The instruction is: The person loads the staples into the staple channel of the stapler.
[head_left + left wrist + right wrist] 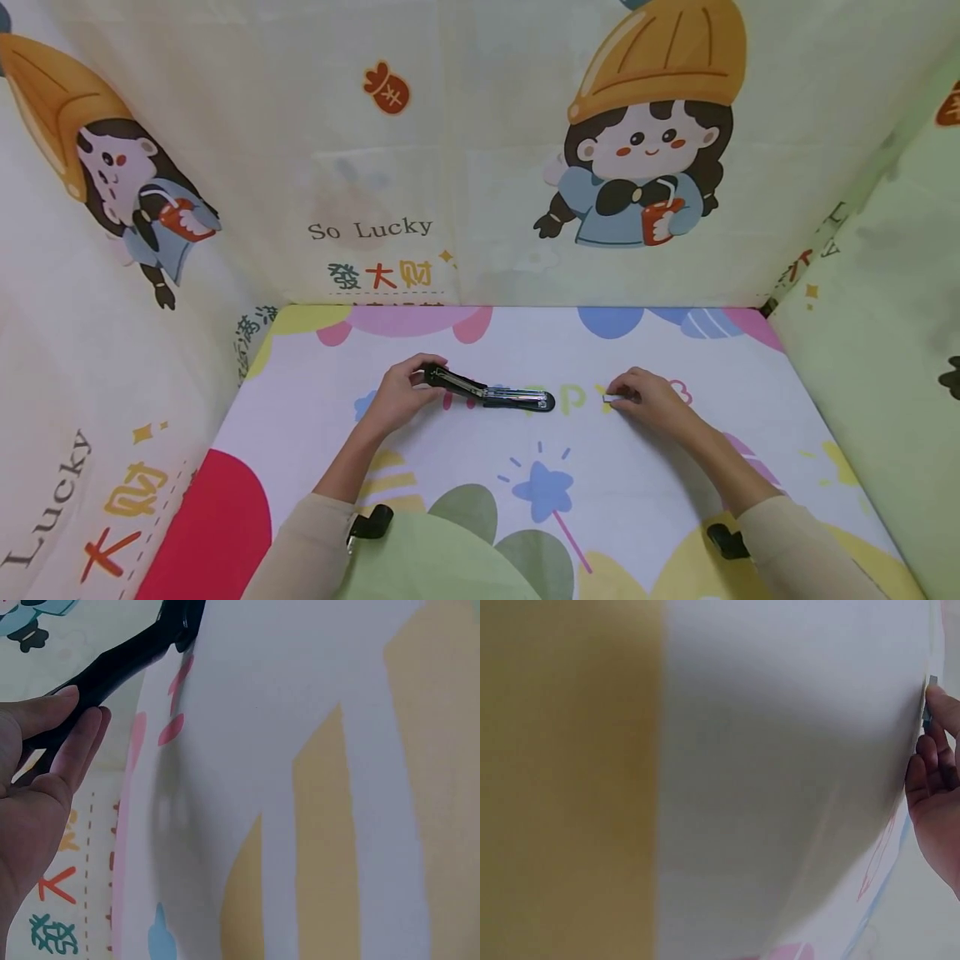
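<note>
A hinged-apart stapler (517, 399) and a small pale strip (610, 398) are being held over the bench (457, 462).
Nearest, beige sleeves (303, 542) are covering the forearms; beyond, the left hand (399, 400) is gripping the stapler's left end, fingers closed about it, while the right hand (654, 402) is pinching the strip between thumb and fingers, apart from the stapler's right end. Behind, printed cloth (495, 192) is hanging.
</note>
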Demonstrator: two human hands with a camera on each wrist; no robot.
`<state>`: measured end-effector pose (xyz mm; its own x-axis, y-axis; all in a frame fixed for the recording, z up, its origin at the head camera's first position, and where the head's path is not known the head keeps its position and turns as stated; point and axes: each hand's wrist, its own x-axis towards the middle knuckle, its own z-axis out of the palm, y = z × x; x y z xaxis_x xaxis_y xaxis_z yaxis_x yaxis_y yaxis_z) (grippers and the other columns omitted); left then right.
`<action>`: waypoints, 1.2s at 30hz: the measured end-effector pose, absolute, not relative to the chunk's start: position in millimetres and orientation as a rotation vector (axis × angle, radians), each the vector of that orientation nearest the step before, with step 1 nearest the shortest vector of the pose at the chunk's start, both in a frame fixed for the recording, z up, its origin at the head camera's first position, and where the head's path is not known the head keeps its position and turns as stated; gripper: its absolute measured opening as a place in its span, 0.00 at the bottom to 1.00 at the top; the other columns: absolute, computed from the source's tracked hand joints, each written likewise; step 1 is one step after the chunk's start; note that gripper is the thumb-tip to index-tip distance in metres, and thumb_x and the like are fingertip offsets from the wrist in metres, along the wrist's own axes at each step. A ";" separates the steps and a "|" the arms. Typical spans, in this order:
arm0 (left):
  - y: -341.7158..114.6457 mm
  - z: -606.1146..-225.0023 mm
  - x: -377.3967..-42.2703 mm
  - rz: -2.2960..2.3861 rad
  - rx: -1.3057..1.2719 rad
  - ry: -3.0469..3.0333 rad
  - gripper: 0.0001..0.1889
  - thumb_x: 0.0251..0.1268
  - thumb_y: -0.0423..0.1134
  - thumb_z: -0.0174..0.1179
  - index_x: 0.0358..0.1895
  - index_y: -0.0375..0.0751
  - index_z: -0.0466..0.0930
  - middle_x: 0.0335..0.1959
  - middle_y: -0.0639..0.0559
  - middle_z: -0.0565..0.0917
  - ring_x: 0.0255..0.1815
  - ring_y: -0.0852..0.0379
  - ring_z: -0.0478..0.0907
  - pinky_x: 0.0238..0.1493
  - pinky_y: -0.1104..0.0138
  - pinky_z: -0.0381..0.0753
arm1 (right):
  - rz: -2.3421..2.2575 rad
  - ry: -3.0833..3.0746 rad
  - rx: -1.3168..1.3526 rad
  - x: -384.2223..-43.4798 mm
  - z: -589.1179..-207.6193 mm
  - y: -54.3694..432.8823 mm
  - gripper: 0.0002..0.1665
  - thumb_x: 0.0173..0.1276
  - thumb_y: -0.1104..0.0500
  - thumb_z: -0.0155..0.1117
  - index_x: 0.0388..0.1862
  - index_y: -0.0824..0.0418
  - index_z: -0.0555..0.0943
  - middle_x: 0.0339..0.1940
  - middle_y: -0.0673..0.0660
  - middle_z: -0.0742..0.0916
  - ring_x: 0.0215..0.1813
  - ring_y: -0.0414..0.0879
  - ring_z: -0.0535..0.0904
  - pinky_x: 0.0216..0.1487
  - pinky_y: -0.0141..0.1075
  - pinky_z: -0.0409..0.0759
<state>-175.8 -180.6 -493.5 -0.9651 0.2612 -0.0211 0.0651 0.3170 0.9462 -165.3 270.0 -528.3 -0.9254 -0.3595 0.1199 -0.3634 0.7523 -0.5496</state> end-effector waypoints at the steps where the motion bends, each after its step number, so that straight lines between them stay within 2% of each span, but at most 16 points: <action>1: -180.7 -492.7 -176.0 1.715 0.302 2.407 0.25 0.61 0.22 0.69 0.63 0.35 0.80 0.62 0.38 0.81 0.57 0.41 0.85 0.46 0.72 0.84 | 0.920 -2.931 0.610 -165.7 -528.2 269.9 0.08 0.64 0.63 0.76 0.41 0.56 0.87 0.39 0.51 0.86 0.40 0.43 0.79 0.44 0.36 0.80; 16: -177.2 -485.8 -180.3 1.711 0.321 2.387 0.25 0.61 0.21 0.68 0.62 0.34 0.79 0.61 0.37 0.81 0.56 0.42 0.85 0.45 0.73 0.83 | 1.012 -2.860 0.700 -169.1 -513.2 247.3 0.10 0.63 0.66 0.75 0.43 0.59 0.87 0.40 0.51 0.87 0.40 0.44 0.81 0.43 0.34 0.82; 24: -175.5 -485.1 -181.2 1.695 0.309 2.386 0.25 0.61 0.22 0.68 0.62 0.35 0.79 0.61 0.38 0.81 0.56 0.43 0.85 0.44 0.72 0.83 | 1.055 -2.811 0.741 -174.7 -502.9 215.5 0.09 0.64 0.66 0.75 0.43 0.58 0.87 0.39 0.51 0.87 0.39 0.42 0.82 0.42 0.34 0.82; 36: -178.4 -486.1 -178.1 1.684 0.287 2.382 0.24 0.60 0.23 0.70 0.62 0.35 0.80 0.59 0.38 0.82 0.53 0.45 0.86 0.42 0.72 0.83 | 1.078 -2.853 0.801 -178.3 -497.4 167.7 0.08 0.68 0.62 0.73 0.46 0.58 0.87 0.42 0.50 0.87 0.44 0.43 0.84 0.46 0.38 0.84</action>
